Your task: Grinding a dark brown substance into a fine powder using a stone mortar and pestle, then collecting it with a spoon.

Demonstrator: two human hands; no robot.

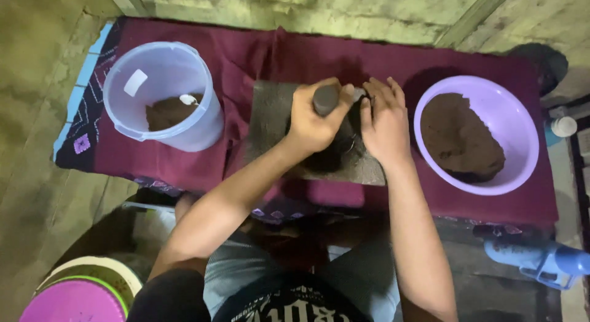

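While the left hand (314,120) is wrapped tight around a dark stone pestle (326,99), its rounded top poking out between thumb and forefinger, the right hand (384,122) lies flat and open just beside it at three o'clock, fingers spread on the grinding slab (270,116). That slab sits dead centre on the maroon cloth (369,60), with a dark brown mash under both hands, mostly hidden.

Stone on stone here, so the pestle looks heavy, rigid and unforgiving; a full-fist hold around its upper shaft, as shown, seems the safest purchase. Any paste smeared on it would likely make it slick. The slab looks weighty enough to stay put without clamping.

Over at three o'clock, a lilac bowl (519,122) carries a big mound of brown paste (464,137), which looks soft, damp and sticky, best scooped by cupped fingers rather than pinched. At nine o'clock, a translucent bucket (138,70) has a smaller heap of the same brown stuff at its bottom; thin plastic, probably light, best lifted by the rim.
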